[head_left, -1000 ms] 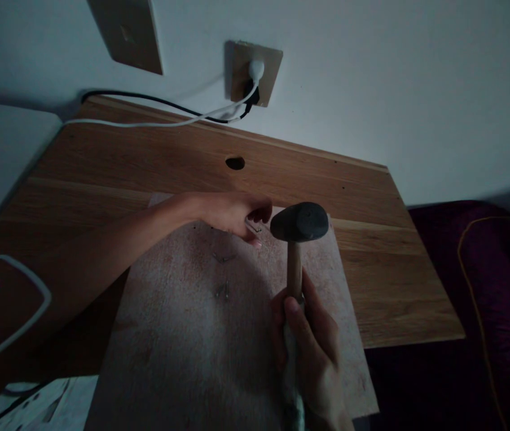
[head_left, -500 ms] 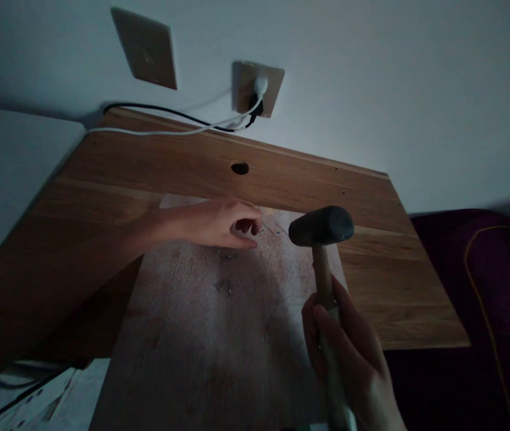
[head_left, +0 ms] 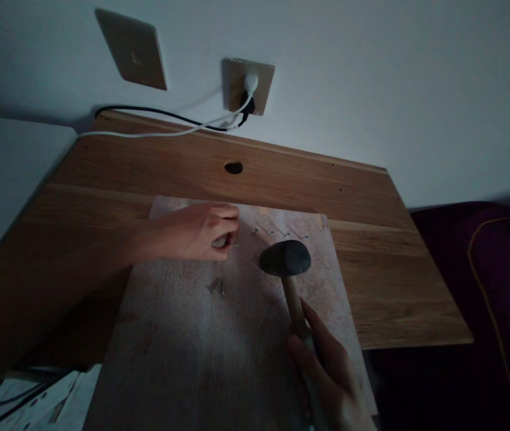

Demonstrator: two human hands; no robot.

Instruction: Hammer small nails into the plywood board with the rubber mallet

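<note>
My right hand [head_left: 327, 365] grips the wooden handle of a rubber mallet [head_left: 285, 258], whose black head hovers over the pale, worn board [head_left: 237, 359]. My left hand [head_left: 214, 232] is closed in a pinch above the board's far part, left of the mallet head. A thin, shiny nail [head_left: 235, 245] pokes out from its fingertips, mostly hidden by them. In a row near the board's far edge stand several nails [head_left: 272, 232]. A few loose nails [head_left: 218, 287] lie on the board nearer to me, below my left hand.
Under the board is a wooden desk [head_left: 407, 299] with a cable hole [head_left: 234, 167]. Behind it, a white cable [head_left: 147, 134] and a black one run to a wall socket [head_left: 261, 90]. Dark purple fabric [head_left: 501, 287] lies to the right; a white surface [head_left: 12, 173] borders the left.
My left hand has moved left and closed its fingers around a nail. My right hand has brought the mallet lower and to the left, uncovering more of the nail row.
</note>
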